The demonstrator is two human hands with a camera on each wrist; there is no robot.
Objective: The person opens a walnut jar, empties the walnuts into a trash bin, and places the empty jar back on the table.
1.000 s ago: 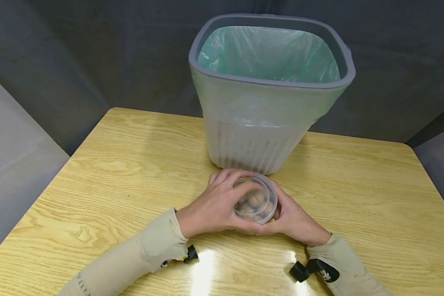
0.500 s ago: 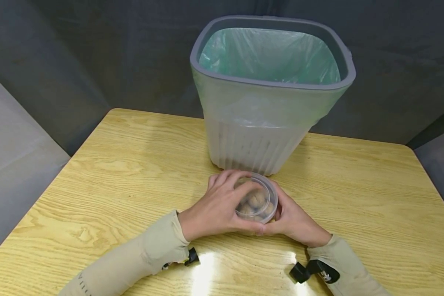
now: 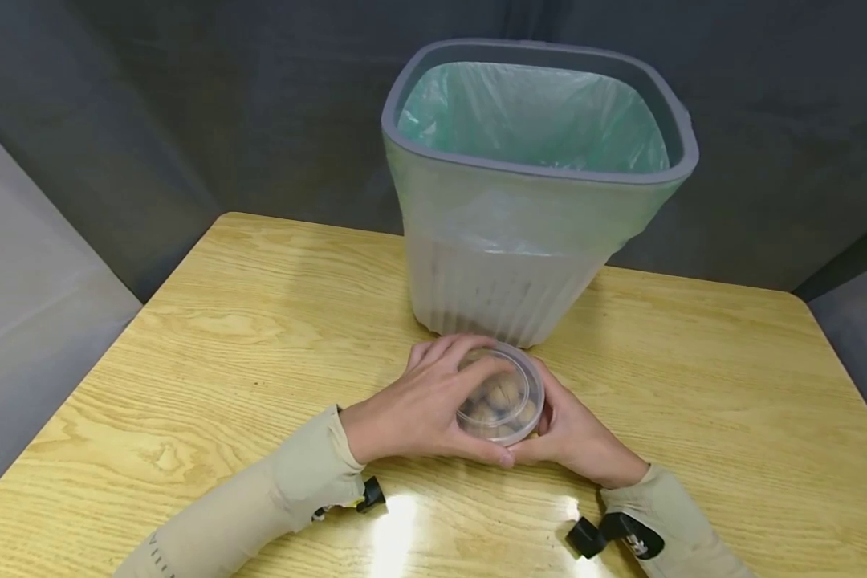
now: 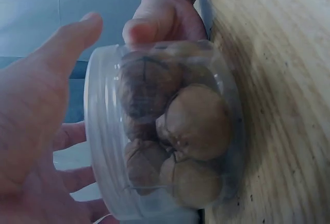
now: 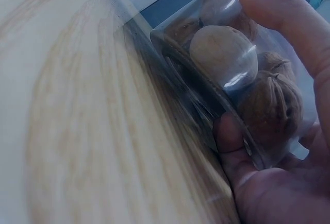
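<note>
A small round clear plastic container (image 3: 503, 395) with a clear lid stands on the wooden table (image 3: 260, 337), just in front of the bin. Several walnuts (image 4: 191, 126) fill it. My left hand (image 3: 433, 401) reaches over it from the left, fingers curled across the lid and thumb along the near rim. My right hand (image 3: 571, 429) grips the container's body from the right. In the right wrist view that hand's fingers (image 5: 281, 15) wrap the clear wall (image 5: 227, 64). The left wrist view shows the container (image 4: 170, 131) side-on, between my left palm and the right hand's thumb (image 4: 154, 20).
A grey waste bin (image 3: 542, 201) lined with a pale green bag stands on the table right behind the container, its mouth open. Dark curtains close off the back. The table's edges run at the left, right and far sides.
Both hands keep their hold on the container in the same spot. Only the head view has shifted a little.
</note>
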